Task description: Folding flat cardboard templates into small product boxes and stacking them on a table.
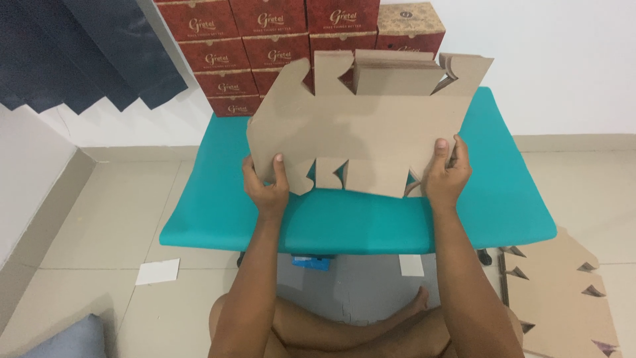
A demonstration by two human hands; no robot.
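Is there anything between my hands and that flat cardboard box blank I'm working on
Nothing visible. The left hand and right hand both already grip the lower edge of the flat cardboard blank, thumbs on the near face, above the teal padded bench.

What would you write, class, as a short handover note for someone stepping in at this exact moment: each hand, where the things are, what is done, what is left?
Left hand: grips the lower left edge of the flat brown cardboard box blank, thumb on the front.
Right hand: grips the blank's lower right edge.
The blank is held upright over the teal padded bench, with its flaps at top and bottom.
Done: red printed boxes are stacked against the wall behind the bench.
Left: this blank is still unfolded; more flat blanks lie on the floor on the right.
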